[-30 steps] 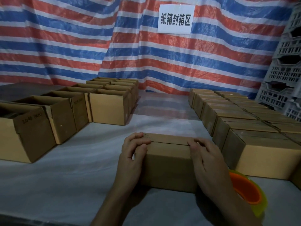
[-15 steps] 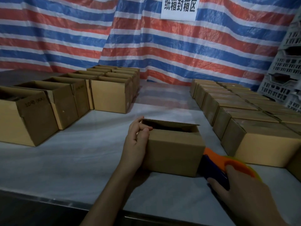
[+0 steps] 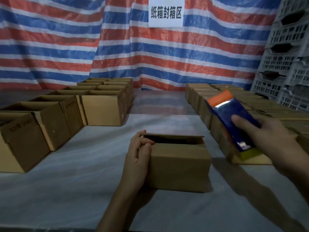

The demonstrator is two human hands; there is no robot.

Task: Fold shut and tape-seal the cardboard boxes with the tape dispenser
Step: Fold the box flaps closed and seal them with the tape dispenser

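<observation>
A small cardboard box [image 3: 179, 166] sits on the table in front of me, its top flaps gaping with a dark slot along the far edge. My left hand [image 3: 138, 156] grips its left end, fingers curled over the top corner. My right hand [image 3: 274, 139] holds the tape dispenser [image 3: 234, 121], blue with an orange end and a yellow-green edge, raised in the air to the right of the box and above the sealed boxes.
Several open boxes [image 3: 55, 118] stand in rows on the left. Several closed boxes [image 3: 250, 106] are packed along the right. Grey plastic crates [image 3: 287, 64] are stacked at the far right. A striped tarp with a white sign [image 3: 166, 12] hangs behind the table [image 3: 80, 181].
My right hand left the box top, took the tape dispenser from the table at the right and lifted it up. The box flaps sprang open a little. My left hand stayed on the box.
</observation>
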